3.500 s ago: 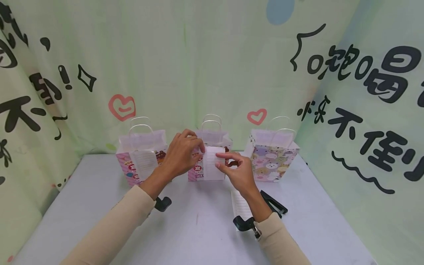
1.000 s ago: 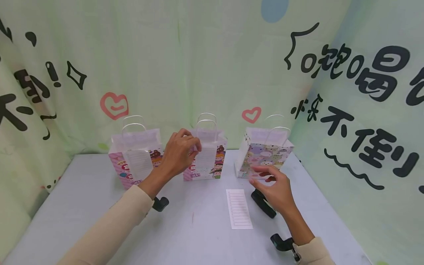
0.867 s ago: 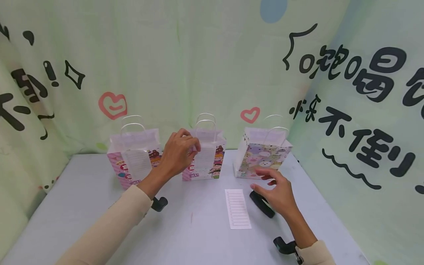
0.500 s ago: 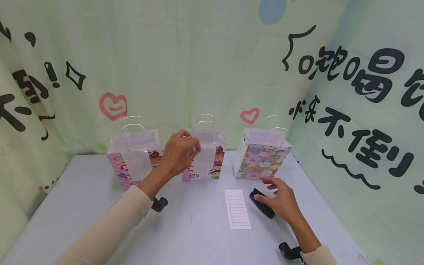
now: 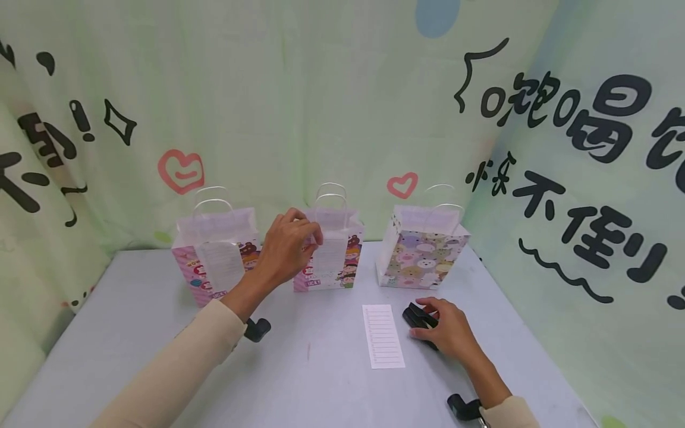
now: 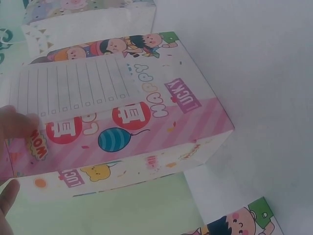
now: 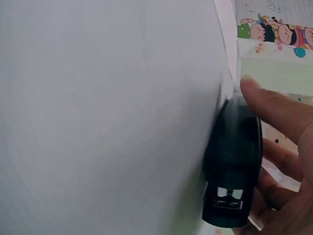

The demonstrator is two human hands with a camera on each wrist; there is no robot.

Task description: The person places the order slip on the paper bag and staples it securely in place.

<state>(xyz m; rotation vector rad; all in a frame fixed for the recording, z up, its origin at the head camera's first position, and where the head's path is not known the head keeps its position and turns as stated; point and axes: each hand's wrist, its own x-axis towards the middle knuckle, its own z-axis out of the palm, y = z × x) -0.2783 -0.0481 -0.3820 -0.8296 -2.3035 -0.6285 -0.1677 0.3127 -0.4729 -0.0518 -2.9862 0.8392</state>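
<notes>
My left hand (image 5: 291,246) is at the upper left of the middle paper gift bag (image 5: 350,270). Its thumb and fingers pinch a lined note sheet (image 6: 73,88) against the bag's pink and white front, near the top edge. My right hand (image 5: 452,330) grips a black stapler (image 5: 414,315), thumb on the near side and fingers on the far side. Close up in the right wrist view, the stapler (image 7: 232,152) looks slightly blurred. Left of it, another lined sheet (image 5: 383,337) lies flat on the table.
A matching gift bag (image 5: 187,261) with a lined sheet (image 5: 220,264) on its front stands at the left. On the right is a bag with an animal print (image 5: 425,261). All stand on the white table (image 5: 310,386) before a printed curtain (image 5: 257,107).
My right hand has left the sheet on the middle bag, moved right and down, and now grips the stapler. My left hand has kept its pinch at the middle bag.
</notes>
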